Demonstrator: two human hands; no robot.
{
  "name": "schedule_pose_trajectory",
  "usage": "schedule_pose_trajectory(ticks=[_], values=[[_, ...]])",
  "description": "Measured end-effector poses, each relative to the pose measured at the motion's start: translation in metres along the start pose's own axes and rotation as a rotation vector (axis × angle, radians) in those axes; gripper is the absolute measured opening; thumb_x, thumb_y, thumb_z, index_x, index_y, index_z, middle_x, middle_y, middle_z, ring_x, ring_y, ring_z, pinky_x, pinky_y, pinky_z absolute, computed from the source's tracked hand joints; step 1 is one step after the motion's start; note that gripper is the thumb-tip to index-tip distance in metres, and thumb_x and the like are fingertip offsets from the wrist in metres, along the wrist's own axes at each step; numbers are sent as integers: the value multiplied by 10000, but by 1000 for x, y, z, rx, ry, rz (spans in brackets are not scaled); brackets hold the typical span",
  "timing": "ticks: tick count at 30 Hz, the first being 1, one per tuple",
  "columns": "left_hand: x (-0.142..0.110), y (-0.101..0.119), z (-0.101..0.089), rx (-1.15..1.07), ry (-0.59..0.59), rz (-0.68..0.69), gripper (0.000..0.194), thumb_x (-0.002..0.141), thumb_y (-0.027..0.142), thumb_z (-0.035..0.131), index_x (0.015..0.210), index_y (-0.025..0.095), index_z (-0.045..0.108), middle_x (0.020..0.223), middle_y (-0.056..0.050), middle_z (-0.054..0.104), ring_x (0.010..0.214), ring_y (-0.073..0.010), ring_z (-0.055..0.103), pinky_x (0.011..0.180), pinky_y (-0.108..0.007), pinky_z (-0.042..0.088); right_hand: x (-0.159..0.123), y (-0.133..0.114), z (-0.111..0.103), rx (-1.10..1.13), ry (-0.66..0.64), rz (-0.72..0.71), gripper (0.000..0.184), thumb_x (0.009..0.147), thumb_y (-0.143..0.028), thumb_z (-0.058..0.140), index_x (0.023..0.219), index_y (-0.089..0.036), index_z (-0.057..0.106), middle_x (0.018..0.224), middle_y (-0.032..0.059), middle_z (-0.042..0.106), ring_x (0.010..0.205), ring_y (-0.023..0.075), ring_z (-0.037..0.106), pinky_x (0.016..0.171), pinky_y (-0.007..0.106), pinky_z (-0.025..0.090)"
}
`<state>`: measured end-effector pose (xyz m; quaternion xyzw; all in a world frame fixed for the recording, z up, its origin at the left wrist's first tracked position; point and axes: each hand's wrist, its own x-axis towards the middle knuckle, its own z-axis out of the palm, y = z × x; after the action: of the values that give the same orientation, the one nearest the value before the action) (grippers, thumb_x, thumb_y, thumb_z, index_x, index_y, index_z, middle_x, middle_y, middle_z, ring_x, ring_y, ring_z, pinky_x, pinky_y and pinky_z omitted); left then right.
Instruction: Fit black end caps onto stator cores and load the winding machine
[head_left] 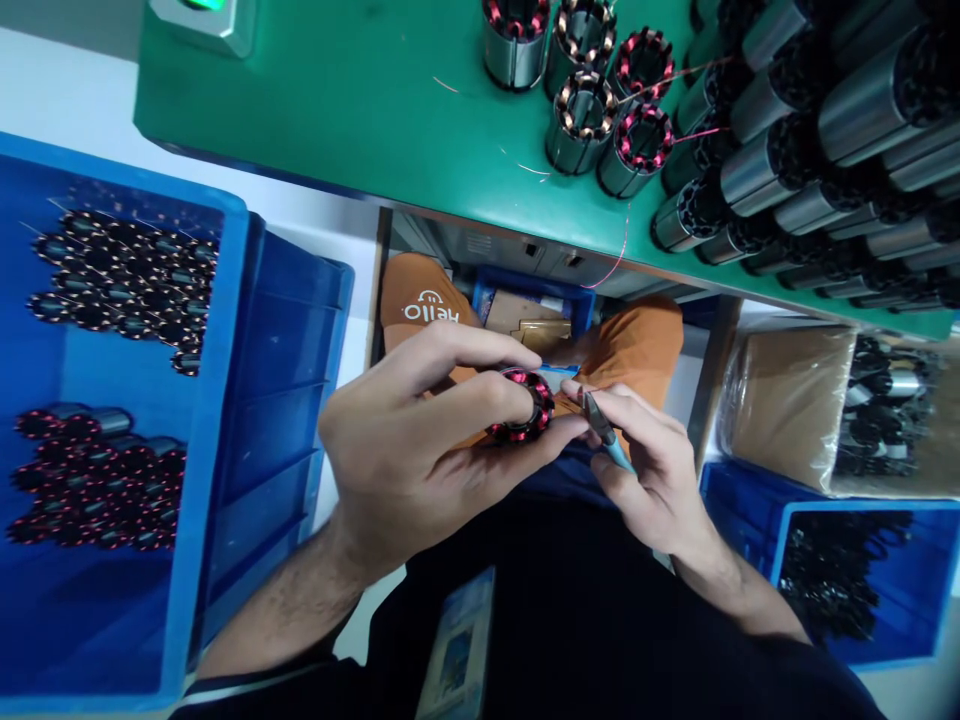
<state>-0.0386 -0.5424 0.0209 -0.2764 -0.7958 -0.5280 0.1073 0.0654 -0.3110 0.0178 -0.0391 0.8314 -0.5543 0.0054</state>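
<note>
Above my lap, my left hand (427, 430) is closed around a motor stator (519, 405) wound with red wire, one finger at its central opening. Just to the right, my right hand (649, 460) grips small pliers (604, 425) with a light blue handle. The jaws point up and left, close to the stator's right side. Whether they touch a wire is too small to tell. Most of the stator's body is hidden behind my left fingers.
Several wound stators (583, 120) stand on the green table (337, 110), beside stacked metal cylinders (757, 180). Loose wire trails over the table's edge. A blue bin (199, 430) with stators is at left. At right are a cardboard box (787, 400) and another blue bin (900, 600) of black parts.
</note>
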Motion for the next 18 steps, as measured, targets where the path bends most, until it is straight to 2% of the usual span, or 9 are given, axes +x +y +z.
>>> schedule_pose_trajectory(ticks=[3, 6, 8, 9, 12, 15, 18], values=[[0, 1, 1, -23, 20, 26, 324, 920, 413, 1130, 908, 313, 822, 1131, 21, 921, 902, -197, 858, 757, -334, 700, -3, 0, 2, 4, 21, -6, 779, 971, -35, 658, 1650, -374, 835, 1009, -5, 823, 828, 181, 724, 771, 329, 641], [-2, -4, 5, -74, 22, -29, 314, 928, 387, 1120, 916, 311, 816, 1128, 13, 911, 931, -211, 861, 783, -352, 706, -3, 4, 4, 7, 64, 22, 667, 994, -45, 655, 1546, -332, 894, 1141, 16, 920, 846, 178, 788, 800, 329, 678], [-5, -9, 10, -211, 5, -143, 300, 945, 360, 1105, 965, 303, 811, 1137, -5, 895, 1018, -222, 869, 832, -357, 721, -2, 9, 3, -28, 111, 56, 620, 996, -68, 656, 1511, -307, 906, 1165, 28, 922, 810, 175, 764, 759, 331, 662], [-6, -12, 12, -317, 1, -223, 280, 968, 354, 1084, 990, 297, 811, 1138, -14, 886, 1041, -221, 868, 833, -351, 728, 0, 12, 1, -62, 133, 73, 620, 996, -83, 661, 1526, -300, 897, 1109, 23, 894, 778, 172, 725, 727, 331, 638], [-7, -18, 21, -647, -1, -520, 243, 1025, 404, 1032, 1036, 268, 830, 1112, -31, 866, 999, -205, 868, 767, -306, 741, 4, 22, -5, -222, 159, 81, 657, 1003, -158, 721, 1635, -295, 837, 942, 0, 712, 797, 197, 631, 748, 370, 613], [-5, -17, 29, -863, -21, -751, 372, 1020, 562, 1043, 1019, 247, 845, 1047, -28, 869, 936, -195, 888, 788, -286, 766, 7, 28, -9, -412, 210, -13, 641, 1014, -231, 804, 1649, -315, 829, 972, 15, 649, 889, 233, 621, 839, 434, 637], [-1, -11, 38, -1016, -58, -824, 426, 1009, 618, 1049, 984, 243, 849, 1038, -21, 893, 989, -198, 921, 879, -273, 776, 8, 33, -10, -537, 299, -138, 620, 1025, -222, 832, 1628, -366, 844, 997, 24, 662, 907, 240, 639, 839, 445, 627]])
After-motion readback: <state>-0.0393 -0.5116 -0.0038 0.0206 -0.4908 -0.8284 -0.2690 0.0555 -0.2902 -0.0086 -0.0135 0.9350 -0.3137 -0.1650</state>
